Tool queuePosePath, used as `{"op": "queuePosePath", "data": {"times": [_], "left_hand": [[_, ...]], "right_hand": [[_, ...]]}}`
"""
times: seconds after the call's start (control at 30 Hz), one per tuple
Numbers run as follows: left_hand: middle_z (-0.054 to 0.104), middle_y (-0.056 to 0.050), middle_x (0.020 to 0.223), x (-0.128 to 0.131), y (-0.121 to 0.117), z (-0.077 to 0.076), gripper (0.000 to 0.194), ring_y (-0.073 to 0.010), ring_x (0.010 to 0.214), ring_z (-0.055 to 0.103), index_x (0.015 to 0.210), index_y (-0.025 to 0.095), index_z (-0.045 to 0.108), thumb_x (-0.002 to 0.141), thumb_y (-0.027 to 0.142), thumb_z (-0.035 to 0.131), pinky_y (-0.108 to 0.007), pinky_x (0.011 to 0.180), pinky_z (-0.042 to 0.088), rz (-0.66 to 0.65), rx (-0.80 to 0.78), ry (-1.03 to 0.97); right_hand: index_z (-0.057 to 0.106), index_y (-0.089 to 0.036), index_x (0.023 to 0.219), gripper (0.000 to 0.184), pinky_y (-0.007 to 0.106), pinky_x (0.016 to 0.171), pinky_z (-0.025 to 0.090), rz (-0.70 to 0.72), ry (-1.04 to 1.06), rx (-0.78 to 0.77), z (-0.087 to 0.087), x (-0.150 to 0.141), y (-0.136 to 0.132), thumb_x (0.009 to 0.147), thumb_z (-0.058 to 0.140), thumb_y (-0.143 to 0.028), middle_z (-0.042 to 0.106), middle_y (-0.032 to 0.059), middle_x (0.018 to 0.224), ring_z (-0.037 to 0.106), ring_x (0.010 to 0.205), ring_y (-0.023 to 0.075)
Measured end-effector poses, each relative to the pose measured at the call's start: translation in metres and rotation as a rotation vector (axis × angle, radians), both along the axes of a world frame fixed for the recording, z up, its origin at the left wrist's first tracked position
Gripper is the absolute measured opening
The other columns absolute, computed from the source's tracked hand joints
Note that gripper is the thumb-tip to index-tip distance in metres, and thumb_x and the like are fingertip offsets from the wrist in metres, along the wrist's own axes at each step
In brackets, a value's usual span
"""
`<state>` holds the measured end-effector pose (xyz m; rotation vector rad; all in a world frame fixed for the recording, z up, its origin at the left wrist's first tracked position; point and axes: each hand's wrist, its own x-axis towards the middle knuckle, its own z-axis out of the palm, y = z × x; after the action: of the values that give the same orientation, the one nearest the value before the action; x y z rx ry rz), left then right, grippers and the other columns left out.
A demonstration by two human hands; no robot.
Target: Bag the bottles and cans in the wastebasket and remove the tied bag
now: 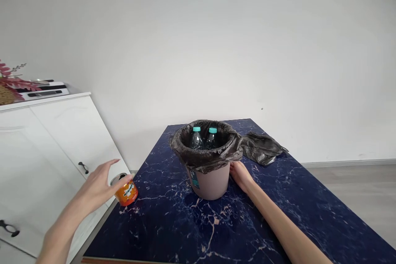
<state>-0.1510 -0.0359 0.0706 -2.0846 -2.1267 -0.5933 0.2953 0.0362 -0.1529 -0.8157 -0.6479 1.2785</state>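
Note:
My left hand [105,181] is beside an orange Mirinda can [127,193] at the table's left edge. Its thumb and fingers are spread apart, with the thumb passing in front of the can's top. The can stands upright with its top opened. In the middle, a greyish-pink trash bin [212,183] is lined with a black plastic bag [201,159] folded over the rim. Two clear bottles with teal caps, a left one [196,138] and a right one [212,139], stand inside. My right hand [240,174] holds the bin's right side; its fingertips are hidden behind it.
The bin stands on a dark blue marble-patterned table [173,227] against a white wall. A crumpled black plastic bag [262,147] lies behind the bin to the right. To the left is a white cabinet [58,144], with a pink plant [12,80] on top.

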Motion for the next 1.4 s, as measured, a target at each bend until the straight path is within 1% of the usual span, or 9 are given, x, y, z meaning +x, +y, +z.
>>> {"op": "queuePosePath", "data": {"times": [0.17, 0.33, 0.47, 0.57, 0.67, 0.77, 0.87, 1.23, 1.4], "left_hand": [[0.071, -0.023, 0.143, -0.03, 0.009, -0.043, 0.091, -0.046, 0.129, 0.068, 0.14, 0.014, 0.064, 0.073, 0.077, 0.063, -0.047, 0.099, 0.057, 0.0, -0.1, -0.074], [0.08, -0.016, 0.126, -0.028, 0.015, -0.046, 0.063, -0.0436, 0.113, 0.075, 0.125, 0.023, 0.07, 0.08, 0.066, 0.059, -0.048, 0.089, 0.058, -0.028, -0.104, -0.059], [0.073, -0.017, 0.142, 0.011, 0.003, -0.012, 0.067, -0.0479, 0.126, 0.07, 0.138, 0.024, 0.062, 0.087, 0.067, 0.06, -0.058, 0.1, 0.058, -0.012, 0.119, -0.09], [0.07, -0.008, 0.148, 0.059, -0.016, 0.028, 0.071, -0.0428, 0.131, 0.069, 0.143, 0.032, 0.059, 0.082, 0.063, 0.079, -0.062, 0.114, 0.053, -0.091, 0.423, -0.287], [0.068, -0.005, 0.15, 0.109, -0.031, 0.067, 0.071, -0.0335, 0.137, 0.067, 0.141, 0.034, 0.061, 0.08, 0.052, 0.089, -0.052, 0.122, 0.051, -0.357, 0.639, -0.53], [0.073, -0.006, 0.142, 0.151, -0.031, 0.093, 0.081, -0.0314, 0.138, 0.066, 0.145, 0.033, 0.057, 0.075, 0.047, 0.094, -0.049, 0.123, 0.051, -0.649, 0.47, -0.591], [0.073, -0.008, 0.142, 0.182, -0.018, 0.105, 0.085, -0.0324, 0.139, 0.065, 0.151, 0.034, 0.051, 0.078, 0.049, 0.092, -0.049, 0.121, 0.052, -0.769, 0.243, -0.484], [0.073, -0.013, 0.141, 0.234, 0.041, 0.113, 0.1, -0.0338, 0.119, 0.071, 0.164, 0.025, 0.042, 0.078, 0.059, 0.082, -0.038, 0.091, 0.049, -0.77, -0.316, 0.139], [0.083, -0.012, 0.111, 0.239, 0.064, 0.098, 0.076, -0.0351, 0.104, 0.076, 0.129, 0.024, 0.076, 0.058, 0.038, 0.099, -0.036, 0.083, 0.049, -0.895, -0.312, -0.249]], "right_hand": [[0.074, -0.025, 0.08, 0.027, 0.037, 0.082, 0.061, 0.001, -0.005, 0.001, -0.001, 0.0, -0.001, 0.063, 0.087, -0.042, 0.083, 0.0066, 0.091, 0.079, 0.097, 0.031], [0.073, -0.025, 0.081, 0.026, 0.038, 0.083, 0.061, -0.004, -0.002, 0.013, -0.001, -0.001, -0.001, 0.067, 0.086, -0.043, 0.083, 0.0065, 0.089, 0.079, 0.097, 0.031], [0.073, -0.025, 0.082, 0.026, 0.038, 0.082, 0.061, -0.001, 0.0, 0.015, 0.0, -0.001, -0.001, 0.067, 0.086, -0.042, 0.083, 0.0069, 0.091, 0.079, 0.097, 0.031], [0.074, -0.024, 0.082, 0.026, 0.037, 0.081, 0.061, 0.002, -0.001, 0.009, 0.001, 0.0, -0.001, 0.066, 0.086, -0.041, 0.083, 0.0076, 0.091, 0.079, 0.095, 0.0306], [0.076, -0.024, 0.083, 0.026, 0.037, 0.082, 0.061, 0.003, -0.003, 0.01, 0.0, 0.0, -0.002, 0.065, 0.086, -0.04, 0.083, 0.0079, 0.09, 0.079, 0.096, 0.0305], [0.076, -0.024, 0.084, 0.025, 0.036, 0.083, 0.06, 0.009, -0.006, 0.008, 0.0, 0.001, -0.001, 0.066, 0.085, -0.039, 0.083, 0.008, 0.092, 0.078, 0.097, 0.0301], [0.076, -0.024, 0.084, 0.025, 0.036, 0.082, 0.06, 0.011, -0.008, 0.007, -0.001, 0.001, 0.0, 0.066, 0.085, -0.039, 0.083, 0.0079, 0.091, 0.078, 0.097, 0.0297], [0.075, -0.022, 0.085, 0.027, 0.036, 0.082, 0.06, 0.0, -0.005, 0.012, -0.002, 0.0, 0.001, 0.068, 0.084, -0.041, 0.083, 0.0074, 0.092, 0.078, 0.093, 0.0269], [0.076, -0.024, 0.084, 0.024, 0.033, 0.08, 0.06, -0.003, -0.004, 0.01, 0.003, -0.001, -0.002, 0.068, 0.084, -0.041, 0.083, 0.007, 0.092, 0.079, 0.094, 0.0276]]}}
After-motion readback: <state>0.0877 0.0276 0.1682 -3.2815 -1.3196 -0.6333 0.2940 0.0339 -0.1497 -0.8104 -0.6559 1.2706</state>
